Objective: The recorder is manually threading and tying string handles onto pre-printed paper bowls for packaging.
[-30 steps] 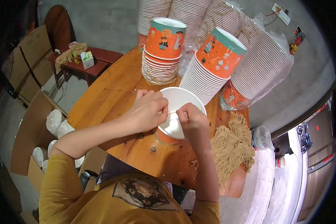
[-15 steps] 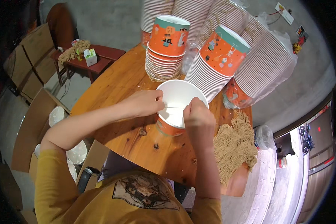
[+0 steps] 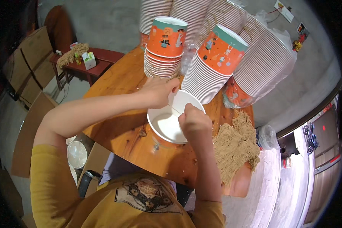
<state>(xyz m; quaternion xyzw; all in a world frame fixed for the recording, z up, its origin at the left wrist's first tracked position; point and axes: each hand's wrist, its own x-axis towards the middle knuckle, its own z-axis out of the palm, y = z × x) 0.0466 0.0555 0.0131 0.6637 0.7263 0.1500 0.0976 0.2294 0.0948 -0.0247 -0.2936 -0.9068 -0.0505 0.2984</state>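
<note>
A paper bucket (image 3: 186, 99), white inside and orange outside, stands at the middle of the wooden table, its mouth facing up. Across its opening runs a thin cord (image 3: 174, 109), pulled fairly straight between my two hands. My left hand (image 3: 160, 92) is closed on one end, over the far-left rim. At the right rim, my right hand (image 3: 195, 121) pinches the other end in a fist. Fingertips of both hands are partly hidden, so how the cord joins the bucket cannot be seen.
Upturned buckets with cords round their rims (image 3: 162, 64) stand behind my left hand. Beside them leans a taller bucket stack (image 3: 207, 78), with plastic-wrapped stacks (image 3: 264, 64) behind. Tan cords (image 3: 237, 146) lie in a bundle at the table's right. A red bench (image 3: 102, 62) stands far left.
My left hand has moved up and away, from the left rim toward the far rim. The cord now slants across the opening. My right hand has shifted slightly left and nearer.
</note>
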